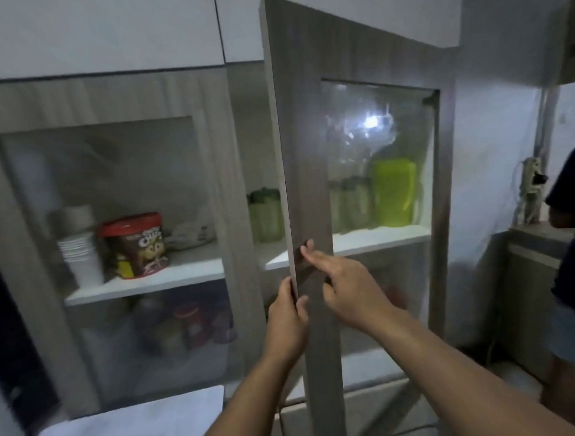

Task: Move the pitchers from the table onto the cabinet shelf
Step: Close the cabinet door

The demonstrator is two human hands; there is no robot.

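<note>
A grey wood-grain cabinet door (304, 126) with a glass pane stands partly open in front of me. My left hand (288, 319) pinches its free edge, thumb on the front face. My right hand (343, 281) lies flat on the door's face with fingers spread, fingertips at the edge. On the white shelf (362, 241) behind the door stand a lime-green pitcher (394, 191), seen through the glass, and a darker green pitcher (265, 215), seen left of the door's edge. More green containers show dimly through the pane between them.
The left cabinet door (106, 103) is closed; behind its glass are white cups (80, 254) and a red-lidded snack tub (135, 246). Jars (189, 325) stand on the lower shelf. A white countertop (133, 422) lies below. Another person (570, 240) stands at the right edge.
</note>
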